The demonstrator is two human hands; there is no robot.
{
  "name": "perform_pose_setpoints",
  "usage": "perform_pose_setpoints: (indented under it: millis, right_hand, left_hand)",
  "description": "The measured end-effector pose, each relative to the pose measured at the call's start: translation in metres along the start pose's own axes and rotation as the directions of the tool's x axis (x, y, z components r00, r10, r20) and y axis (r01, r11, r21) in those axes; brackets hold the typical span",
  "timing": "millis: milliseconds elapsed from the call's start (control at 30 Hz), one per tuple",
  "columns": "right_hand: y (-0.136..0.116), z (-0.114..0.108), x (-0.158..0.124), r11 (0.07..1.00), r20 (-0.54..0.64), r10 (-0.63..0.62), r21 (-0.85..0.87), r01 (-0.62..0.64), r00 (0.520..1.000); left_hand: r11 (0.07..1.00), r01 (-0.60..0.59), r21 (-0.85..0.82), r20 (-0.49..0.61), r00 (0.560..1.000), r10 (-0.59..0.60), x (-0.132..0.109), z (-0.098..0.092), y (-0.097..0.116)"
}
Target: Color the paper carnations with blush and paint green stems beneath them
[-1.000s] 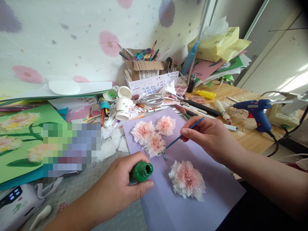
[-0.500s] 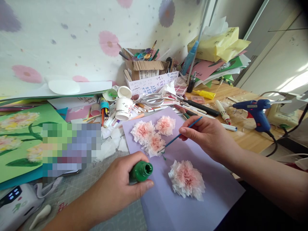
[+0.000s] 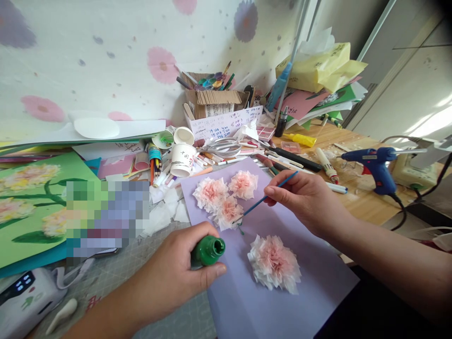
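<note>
My left hand [image 3: 183, 263] is wrapped round an uncapped green paint bottle [image 3: 209, 250], its mouth tilted toward me. Between the thumb and fingers of my right hand [image 3: 300, 200] is a thin blue paintbrush [image 3: 271, 192]. The brush tip is at the lower edge of a pink-and-white tissue flower [image 3: 228, 212], beside a short green paint stroke [image 3: 241, 229]. That flower sits on a lilac sheet of paper [image 3: 268, 318] with two others grouped at the top. A larger tissue flower [image 3: 274, 264] lies lower on the same sheet.
A blue glue gun [image 3: 379, 165] rests on the wood at right. Behind the sheet are paper cups [image 3: 182, 160], scattered pens and a cardboard box [image 3: 215, 101] of brushes. At left lie a green flower picture [image 3: 28, 230], tissue scraps [image 3: 162, 214] and a white device with a display [image 3: 31, 301].
Both hands keep almost the same place and hold. The view has shifted very slightly; the brush tip stays by the lower edge of the flower.
</note>
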State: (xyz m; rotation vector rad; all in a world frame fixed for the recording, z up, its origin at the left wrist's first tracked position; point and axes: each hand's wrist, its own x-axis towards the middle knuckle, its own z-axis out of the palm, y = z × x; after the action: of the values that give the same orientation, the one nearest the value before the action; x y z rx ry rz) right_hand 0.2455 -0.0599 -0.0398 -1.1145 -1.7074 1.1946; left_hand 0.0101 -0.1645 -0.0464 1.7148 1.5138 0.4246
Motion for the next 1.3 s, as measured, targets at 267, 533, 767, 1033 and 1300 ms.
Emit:
perform_pose_setpoints:
  millis: [267, 533, 767, 1033, 1300]
  right_hand:
    - [0.009, -0.005, 0.003, 0.998, -0.014, -0.054, 0.015, 0.054, 0.998]
    - [0.001, 0.0, 0.001, 1.0, -0.009, -0.001, 0.024, 0.001, 1.0]
    - [0.004, 0.0, 0.0, 0.994, 0.011, -0.03, 0.105, 0.028, 1.0]
    - [0.001, 0.009, -0.001, 0.996, 0.022, 0.013, 0.087, -0.015, 1.0]
    - [0.004, 0.015, 0.001, 0.998, 0.011, -0.008, 0.056, 0.007, 1.0]
  left_hand:
    - [1.0, 0.009, 0.011, 0.008, 1.0, -0.01, 0.002, -0.001, 0.0]
    - [1.0, -0.003, 0.002, 0.016, 1.0, 0.002, -0.001, 0.001, -0.002]
    - [1.0, 0.011, -0.023, 0.016, 1.0, -0.011, 0.002, -0.003, -0.002]
    - [0.999, 0.029, -0.027, -0.017, 0.999, -0.029, 0.003, -0.005, -0.006]
    - [0.999, 0.035, -0.022, -0.022, 0.999, -0.035, 0.003, -0.005, -0.007]
